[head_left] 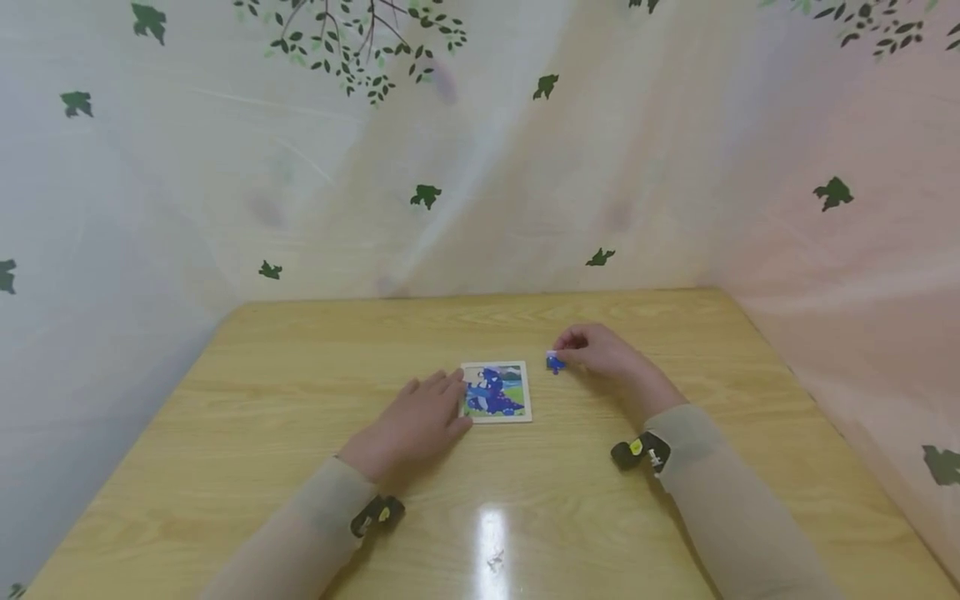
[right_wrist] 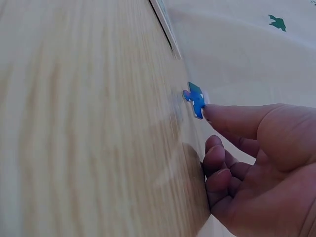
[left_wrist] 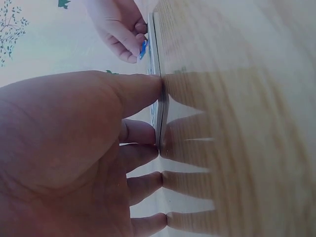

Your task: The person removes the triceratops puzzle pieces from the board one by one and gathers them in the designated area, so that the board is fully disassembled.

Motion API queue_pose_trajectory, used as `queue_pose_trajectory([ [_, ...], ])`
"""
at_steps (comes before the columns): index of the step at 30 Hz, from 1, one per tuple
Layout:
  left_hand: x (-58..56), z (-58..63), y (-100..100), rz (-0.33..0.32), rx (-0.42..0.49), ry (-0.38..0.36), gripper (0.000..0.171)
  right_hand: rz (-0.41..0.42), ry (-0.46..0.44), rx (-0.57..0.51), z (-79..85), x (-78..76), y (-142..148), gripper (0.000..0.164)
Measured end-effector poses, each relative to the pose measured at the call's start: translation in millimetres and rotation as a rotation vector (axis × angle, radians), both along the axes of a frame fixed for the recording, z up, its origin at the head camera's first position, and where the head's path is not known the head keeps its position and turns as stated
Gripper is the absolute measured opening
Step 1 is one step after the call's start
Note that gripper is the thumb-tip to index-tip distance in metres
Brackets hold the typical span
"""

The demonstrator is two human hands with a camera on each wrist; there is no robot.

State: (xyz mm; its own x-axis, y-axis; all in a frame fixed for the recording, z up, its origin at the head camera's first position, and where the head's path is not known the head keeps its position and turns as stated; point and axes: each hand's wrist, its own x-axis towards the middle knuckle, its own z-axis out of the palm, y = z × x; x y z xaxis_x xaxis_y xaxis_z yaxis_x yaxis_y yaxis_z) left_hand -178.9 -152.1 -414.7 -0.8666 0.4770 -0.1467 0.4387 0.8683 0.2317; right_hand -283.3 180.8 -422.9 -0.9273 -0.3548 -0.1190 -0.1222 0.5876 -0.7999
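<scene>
blue piece (right_wrist: 196, 101) | clamped between right fingers (right_wrist: 234, 119) | left fingers (left_wrist: 140, 190) apart, touching puzzle board (head_left: 526, 392)

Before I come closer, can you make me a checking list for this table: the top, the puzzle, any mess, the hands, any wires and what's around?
Surface: wooden table, with a bright reflection near the front.
Job's things: a dinosaur puzzle lies flat; a loose blue piece is off to its right, apart from it.
Clutter: nothing seen.
Hands: left hand touches the puzzle's left side; right hand pinches the blue piece. Each wrist wears a black device.
Cables: nothing seen.
Surroundings: pale cloth with green prints, behind and beside the table.
</scene>
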Motion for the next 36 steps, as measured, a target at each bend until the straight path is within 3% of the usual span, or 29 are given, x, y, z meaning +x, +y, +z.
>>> queue_pose_trajectory([
  [5,-0.4,-1.1,0.8,0.001,-0.016,0.006,0.069,0.010,0.054,0.058,-2.3,0.3,-3.2,0.015],
  [13,-0.5,-1.9,-0.2,-0.003,-0.024,0.004,0.071,0.003,0.050,0.117,2.2,3.6,-6.4,0.017],
  [28,-0.2,0.2,-0.5,0.007,-0.042,0.000,0.071,-0.014,0.082,0.136,1.6,3.8,-9.3,0.018],
  [36,-0.5,-1.1,-0.5,0.004,-0.045,-0.001,0.070,-0.018,0.106,0.135,-6.5,-0.5,-7.7,0.012],
])
